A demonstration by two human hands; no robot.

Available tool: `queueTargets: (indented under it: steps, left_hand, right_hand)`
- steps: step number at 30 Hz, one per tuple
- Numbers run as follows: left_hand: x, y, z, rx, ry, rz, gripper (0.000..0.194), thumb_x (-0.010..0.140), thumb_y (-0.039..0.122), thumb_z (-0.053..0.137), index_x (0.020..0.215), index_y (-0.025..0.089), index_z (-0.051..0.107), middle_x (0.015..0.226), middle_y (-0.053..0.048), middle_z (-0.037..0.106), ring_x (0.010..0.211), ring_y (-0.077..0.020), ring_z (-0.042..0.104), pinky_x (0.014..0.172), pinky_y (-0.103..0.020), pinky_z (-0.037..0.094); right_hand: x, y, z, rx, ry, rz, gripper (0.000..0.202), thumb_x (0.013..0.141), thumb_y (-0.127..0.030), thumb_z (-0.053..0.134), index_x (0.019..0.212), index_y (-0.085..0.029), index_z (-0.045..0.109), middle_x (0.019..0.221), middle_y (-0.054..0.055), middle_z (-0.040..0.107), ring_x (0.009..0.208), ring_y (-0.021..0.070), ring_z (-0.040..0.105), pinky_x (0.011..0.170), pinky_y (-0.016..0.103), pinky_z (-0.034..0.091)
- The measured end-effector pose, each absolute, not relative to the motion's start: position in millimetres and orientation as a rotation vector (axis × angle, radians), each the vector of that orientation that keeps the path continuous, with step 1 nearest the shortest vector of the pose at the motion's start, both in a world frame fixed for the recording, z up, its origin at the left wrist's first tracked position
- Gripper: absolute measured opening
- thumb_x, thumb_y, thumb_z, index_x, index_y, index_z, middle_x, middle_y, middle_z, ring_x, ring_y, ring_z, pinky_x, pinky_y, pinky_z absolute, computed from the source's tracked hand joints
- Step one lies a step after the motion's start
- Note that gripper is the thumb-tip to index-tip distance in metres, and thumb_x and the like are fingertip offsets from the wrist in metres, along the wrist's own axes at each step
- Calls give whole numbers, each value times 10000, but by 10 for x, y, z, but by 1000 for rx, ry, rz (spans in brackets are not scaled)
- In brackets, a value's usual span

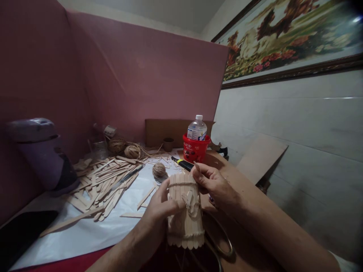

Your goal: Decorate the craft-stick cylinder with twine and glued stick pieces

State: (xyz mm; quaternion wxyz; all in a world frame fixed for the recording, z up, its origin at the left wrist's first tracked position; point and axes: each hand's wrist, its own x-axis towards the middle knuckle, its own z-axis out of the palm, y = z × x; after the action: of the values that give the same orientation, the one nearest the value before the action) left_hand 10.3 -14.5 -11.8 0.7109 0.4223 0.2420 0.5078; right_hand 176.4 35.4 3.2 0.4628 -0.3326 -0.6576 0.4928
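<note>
Presently, left hand grips the stickwork, best steadied without shifting its twine, while right hand pinches a sliver (apparently wood).

The table supports a sheet (white) and a tub. Sticks and a twine ball rest on the sheet.

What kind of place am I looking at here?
Probably a home craft table or small workshop corner: a pile of loose wooden sticks and a ball of twine lie on white sheeting, and a framed picture hangs on the tiled wall.
</note>
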Motion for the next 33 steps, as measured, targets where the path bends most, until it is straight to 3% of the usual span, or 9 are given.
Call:
queueTargets:
  steps: [7,16,26,33]
  left_hand:
    - [95,-160,-69,923,553,1081,441,706,146,619,1144,189,592,987,-97,708,862,-242,677,732,-322,511]
    - [101,-111,-164,941,538,1071,584,704,168,687,1266,200,532,1056,-115,694,876,-250,679,753,-342,528]
    - [111,-155,-129,961,605,1086,571,699,167,675,1253,198,537,1044,-106,687,892,-253,667,780,-355,523]
    - [95,-178,-92,905,570,1029,535,695,183,635,1225,209,575,924,-94,712,805,-247,683,681,-326,526]
  right_hand:
    - [1785,363,-4,-822,-1587,1230,433,801,-597,628,700,-202,481,592,-71,376,483,72,282,444,224,235]
    - [1786,345,-17,-807,-1586,1249,441,816,-604,605,703,-202,463,589,-76,358,494,74,256,446,221,221]
    - [1781,293,25,-815,-1605,1224,456,807,-602,620,671,-199,456,611,-66,359,516,77,286,468,233,245]
    - [1800,343,-30,-795,-1569,1230,449,818,-603,604,682,-207,444,590,-75,344,493,75,258,447,229,218]
